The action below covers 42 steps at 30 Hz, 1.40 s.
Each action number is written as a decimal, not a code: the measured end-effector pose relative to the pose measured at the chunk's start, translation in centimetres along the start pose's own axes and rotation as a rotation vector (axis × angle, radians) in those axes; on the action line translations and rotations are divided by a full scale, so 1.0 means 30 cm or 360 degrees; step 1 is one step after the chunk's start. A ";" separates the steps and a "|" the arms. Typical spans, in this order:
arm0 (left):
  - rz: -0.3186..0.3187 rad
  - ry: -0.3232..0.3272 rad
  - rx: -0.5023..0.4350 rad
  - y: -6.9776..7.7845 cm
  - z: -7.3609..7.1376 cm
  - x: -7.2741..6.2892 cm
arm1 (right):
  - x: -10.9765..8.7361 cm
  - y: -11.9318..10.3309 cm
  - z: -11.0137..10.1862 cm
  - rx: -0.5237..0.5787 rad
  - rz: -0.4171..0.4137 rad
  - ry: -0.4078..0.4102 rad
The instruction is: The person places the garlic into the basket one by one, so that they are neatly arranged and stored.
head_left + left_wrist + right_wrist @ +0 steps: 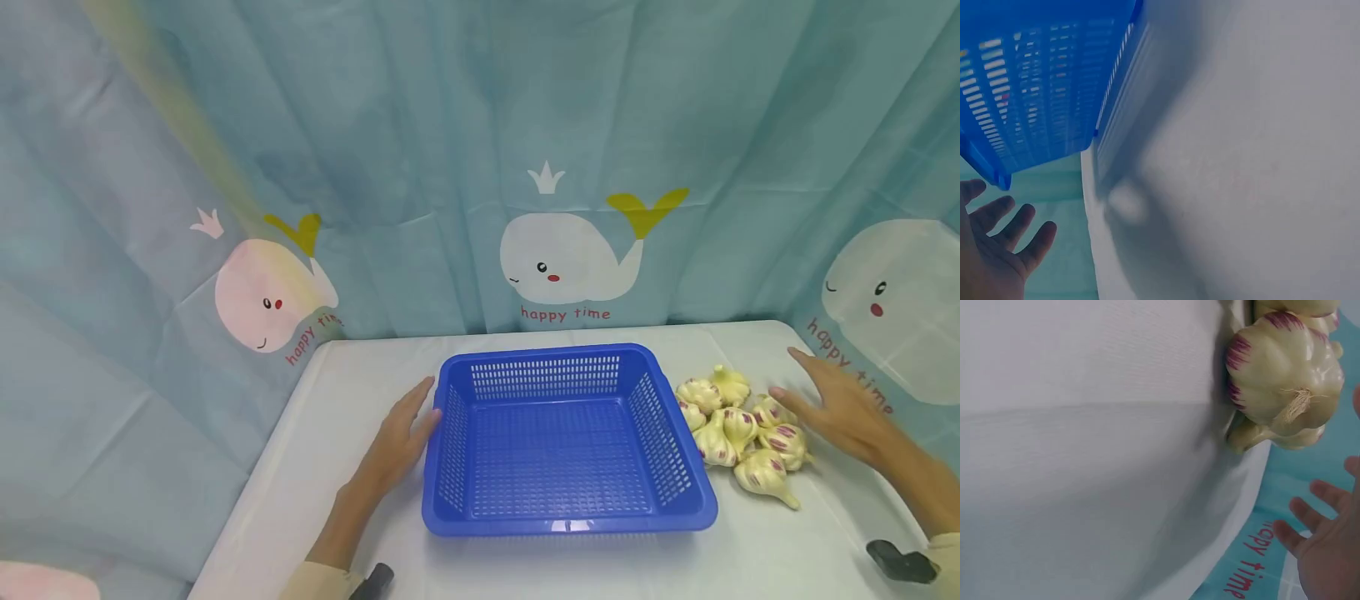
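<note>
A blue plastic basket (558, 525) with slotted walls stands on the table, nothing inside it. My left hand (395, 442) is beside the basket's left wall, thumb near the rim and fingers extended; in the left wrist view the hand (997, 244) has its fingers spread below the basket's rim (985, 165). Several garlic bulbs (763, 475), cream with purple streaks, lie in a cluster right of the basket. Beside their right edge is my right hand (843, 408), fingers and thumb apart and holding nothing. The right wrist view shows a garlic bulb (1285, 369) close up, with that hand's loosely spread fingers near it.
A white cloth covers the table (300, 483). Behind it hangs a teal curtain (420, 167) printed with whales and lettering, reaching the table's back edge. The garlic cluster lies close against the basket's right side.
</note>
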State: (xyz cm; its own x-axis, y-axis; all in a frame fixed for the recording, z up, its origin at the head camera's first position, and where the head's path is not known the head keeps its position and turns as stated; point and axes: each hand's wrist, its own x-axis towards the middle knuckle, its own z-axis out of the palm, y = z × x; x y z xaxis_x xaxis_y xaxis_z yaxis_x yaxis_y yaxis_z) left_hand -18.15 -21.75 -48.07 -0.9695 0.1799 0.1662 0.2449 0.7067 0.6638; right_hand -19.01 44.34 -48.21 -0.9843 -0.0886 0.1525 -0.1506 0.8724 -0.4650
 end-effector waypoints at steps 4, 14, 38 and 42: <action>0.0042 -0.0001 -0.0071 0.027 0.015 -0.043 | -0.030 -0.005 0.006 0.0070 0.0029 -0.0024; 0.0143 0.0027 -0.0118 0.033 0.034 -0.082 | -0.079 -0.019 0.032 0.0119 0.0057 -0.0106; 0.0194 0.0030 -0.0154 0.027 0.038 -0.083 | -0.035 0.005 0.014 0.0292 0.0233 -0.0303; 0.0204 0.0039 -0.0155 0.027 0.042 -0.083 | -0.029 0.007 0.013 0.0354 0.0277 -0.0335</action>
State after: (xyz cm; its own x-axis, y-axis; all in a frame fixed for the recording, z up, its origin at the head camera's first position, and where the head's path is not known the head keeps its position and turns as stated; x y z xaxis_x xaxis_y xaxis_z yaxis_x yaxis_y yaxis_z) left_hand -15.52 -20.77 -48.88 -0.9303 0.2468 0.2713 0.3667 0.6090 0.7033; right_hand -18.21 44.42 -48.78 -0.9909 -0.0650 -0.1182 0.0278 0.7592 -0.6503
